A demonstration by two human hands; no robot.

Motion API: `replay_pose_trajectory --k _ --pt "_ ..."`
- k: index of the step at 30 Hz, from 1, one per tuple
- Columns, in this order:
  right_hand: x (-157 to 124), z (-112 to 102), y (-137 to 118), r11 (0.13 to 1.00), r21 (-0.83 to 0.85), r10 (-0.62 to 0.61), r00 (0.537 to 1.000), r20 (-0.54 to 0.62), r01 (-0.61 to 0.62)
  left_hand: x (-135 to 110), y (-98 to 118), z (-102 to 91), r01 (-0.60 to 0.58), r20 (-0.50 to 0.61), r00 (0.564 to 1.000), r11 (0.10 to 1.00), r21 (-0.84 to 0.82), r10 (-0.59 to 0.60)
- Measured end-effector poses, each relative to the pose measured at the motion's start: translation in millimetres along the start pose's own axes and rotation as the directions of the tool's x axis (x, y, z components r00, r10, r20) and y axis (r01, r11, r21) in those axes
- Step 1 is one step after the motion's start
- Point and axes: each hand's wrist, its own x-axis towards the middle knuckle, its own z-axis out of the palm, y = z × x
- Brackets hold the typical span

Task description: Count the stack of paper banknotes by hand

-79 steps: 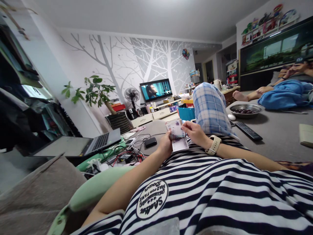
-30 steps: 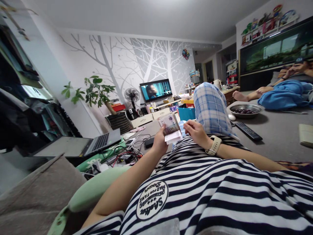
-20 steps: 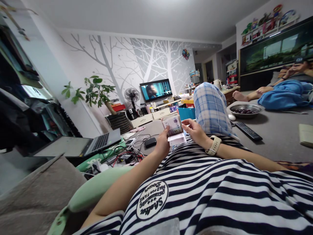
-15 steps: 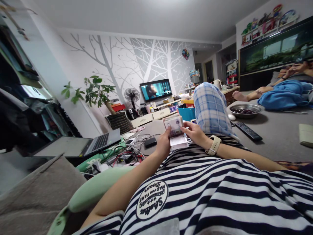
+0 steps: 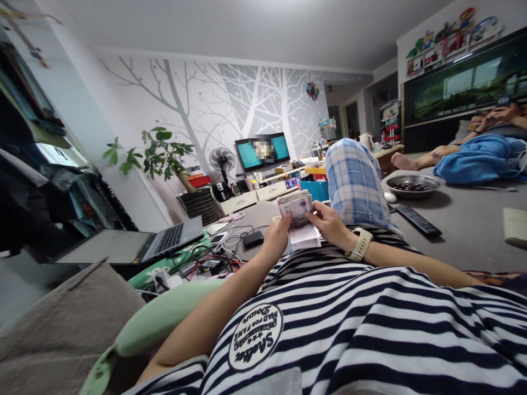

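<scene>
The left hand (image 5: 276, 233) is gripping the stack of banknotes (image 5: 298, 207) at its left side, while the right hand (image 5: 331, 225) is pinching its right edge (a figure 5 is showing near the right thumb). A pale sheet (image 5: 305, 236) is jutting out below the stack. Well to the right of the stack, a metal bowl (image 5: 413, 195) is holding dark, rounded pieces (image 5: 410, 187). Unlike a second ago, the right hand is no longer hanging clear of the stack.
</scene>
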Motion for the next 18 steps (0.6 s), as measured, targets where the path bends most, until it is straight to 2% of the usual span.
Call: replay_pose_trajectory --k 2,8,11,14,18 --pt "0.2 0.5 -0.6 1.0 0.012 0.001 1.0 -0.006 -0.001 -0.4 -0.7 2.5 0.005 0.043 0.999 1.0 0.009 -0.005" --pt "1.3 4.0 0.5 0.985 0.172 0.022 0.999 0.04 -0.028 -3.6 -1.1 6.6 0.097 0.171 0.983 0.977 -0.189 -0.064" --pt "2.4 3.6 -0.7 0.968 0.244 0.039 0.997 0.062 -0.053 -3.4 -1.0 6.0 0.136 0.197 0.976 0.963 -0.234 -0.09" --pt "4.0 1.9 -2.4 0.971 0.233 0.045 0.998 0.043 -0.054 -4.2 -0.6 7.0 0.153 0.162 0.98 0.962 -0.224 -0.118" --pt "5.2 1.8 -3.8 0.98 0.19 0.063 0.998 0.008 -0.064 -7.5 0.2 10.3 0.174 0.035 0.985 0.969 -0.176 -0.171"
